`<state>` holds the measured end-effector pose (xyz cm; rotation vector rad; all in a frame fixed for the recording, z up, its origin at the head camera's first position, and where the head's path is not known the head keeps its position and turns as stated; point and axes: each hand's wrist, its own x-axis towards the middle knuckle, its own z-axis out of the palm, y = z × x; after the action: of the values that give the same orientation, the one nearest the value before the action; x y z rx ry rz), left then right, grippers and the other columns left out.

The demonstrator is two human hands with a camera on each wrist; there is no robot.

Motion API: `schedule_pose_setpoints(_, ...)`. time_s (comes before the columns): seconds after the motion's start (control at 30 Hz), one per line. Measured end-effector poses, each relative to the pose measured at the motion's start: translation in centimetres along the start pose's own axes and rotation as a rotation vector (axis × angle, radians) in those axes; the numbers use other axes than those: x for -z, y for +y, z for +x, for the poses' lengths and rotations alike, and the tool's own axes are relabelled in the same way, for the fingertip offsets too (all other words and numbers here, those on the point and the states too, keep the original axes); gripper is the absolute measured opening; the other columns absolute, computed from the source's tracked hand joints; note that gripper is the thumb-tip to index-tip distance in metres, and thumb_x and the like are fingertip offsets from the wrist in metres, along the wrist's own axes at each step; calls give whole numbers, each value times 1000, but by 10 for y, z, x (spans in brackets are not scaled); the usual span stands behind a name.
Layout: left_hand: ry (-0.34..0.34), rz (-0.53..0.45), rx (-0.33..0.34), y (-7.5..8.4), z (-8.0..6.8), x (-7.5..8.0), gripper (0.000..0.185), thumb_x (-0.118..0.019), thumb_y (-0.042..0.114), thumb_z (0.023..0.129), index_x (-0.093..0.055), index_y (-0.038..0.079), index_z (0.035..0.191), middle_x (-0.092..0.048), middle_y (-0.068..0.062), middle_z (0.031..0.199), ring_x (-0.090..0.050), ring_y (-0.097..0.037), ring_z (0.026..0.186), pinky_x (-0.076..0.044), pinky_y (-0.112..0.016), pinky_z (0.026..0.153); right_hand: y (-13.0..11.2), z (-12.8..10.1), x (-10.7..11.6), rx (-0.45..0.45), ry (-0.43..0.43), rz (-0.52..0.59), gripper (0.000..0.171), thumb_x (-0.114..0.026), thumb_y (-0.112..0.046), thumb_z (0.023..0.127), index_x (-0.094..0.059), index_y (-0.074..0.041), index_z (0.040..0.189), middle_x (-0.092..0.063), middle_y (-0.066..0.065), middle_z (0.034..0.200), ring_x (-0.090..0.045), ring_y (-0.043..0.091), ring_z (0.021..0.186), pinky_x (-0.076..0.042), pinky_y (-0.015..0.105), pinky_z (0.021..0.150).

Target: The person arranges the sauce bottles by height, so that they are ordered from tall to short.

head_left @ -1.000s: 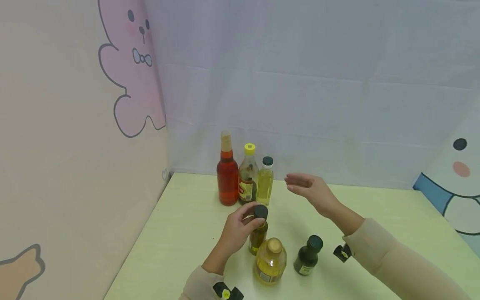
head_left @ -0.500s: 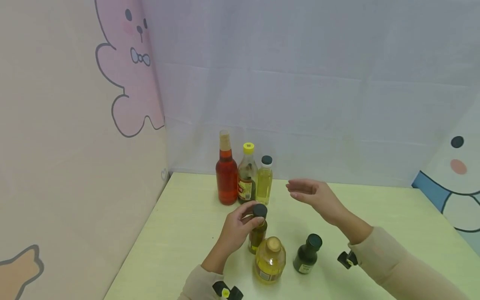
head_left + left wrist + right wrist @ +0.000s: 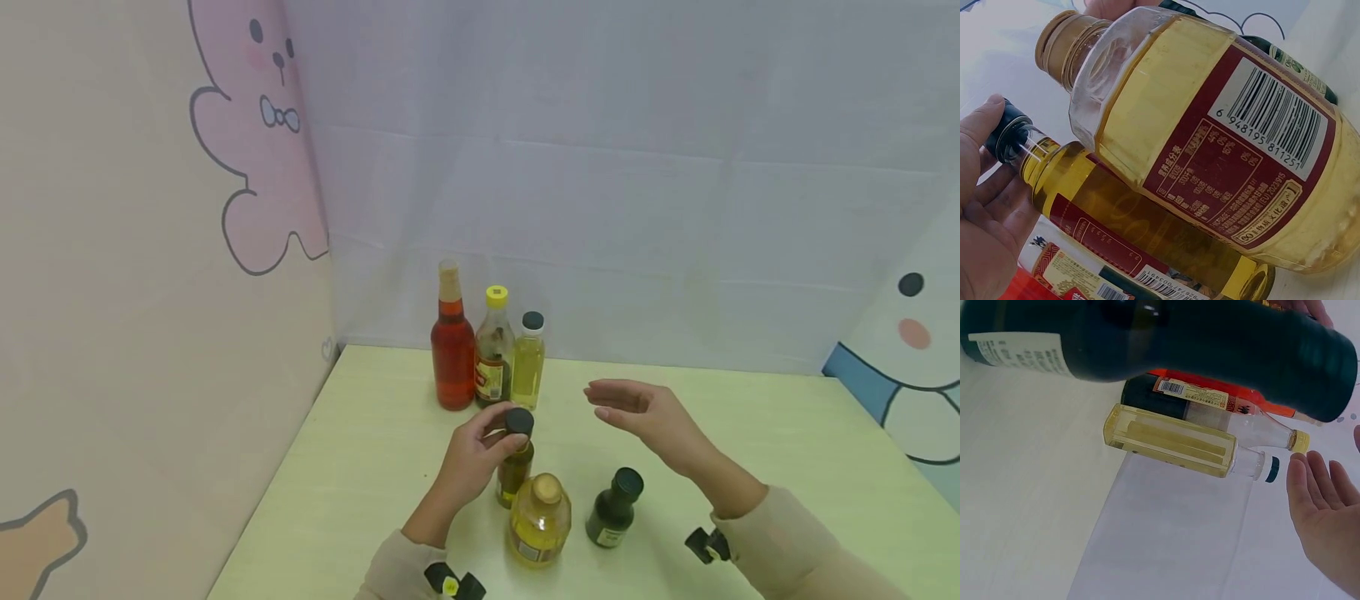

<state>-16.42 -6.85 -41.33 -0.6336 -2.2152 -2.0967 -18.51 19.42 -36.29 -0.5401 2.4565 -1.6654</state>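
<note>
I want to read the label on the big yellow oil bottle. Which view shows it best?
The left wrist view: the big yellow oil bottle fills the frame, red label and barcode facing the camera. The head view shows it small, from above, label barely visible. The right wrist view does not plainly show it.

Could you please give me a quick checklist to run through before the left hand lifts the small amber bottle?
1. Left hand has a grip on the small amber bottle at its black cap: ok.
2. Cap screwed tight: cannot tell.
3. Right hand open, holding nothing, hovering apart from the bottles: ok.
4. Room beside it: not ok, the round yellow oil bottle stands close against it.
5. Dark green bottle upright, off to the right: ok.
6. Back row of three bottles upright: ok.
</note>
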Motion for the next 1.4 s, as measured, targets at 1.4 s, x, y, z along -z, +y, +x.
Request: schedule_pose_setpoints(1.4, 8, 12, 7, -15, 3, 1, 48, -67, 31, 82, -54, 7, 121, -56, -4, 114, -54, -17, 106, -44, -27, 85, 28, -58, 3, 49, -185, 83, 34, -56, -6, 89, -51, 3, 122, -54, 15, 119, -51, 23, 110, -46, 29, 83)
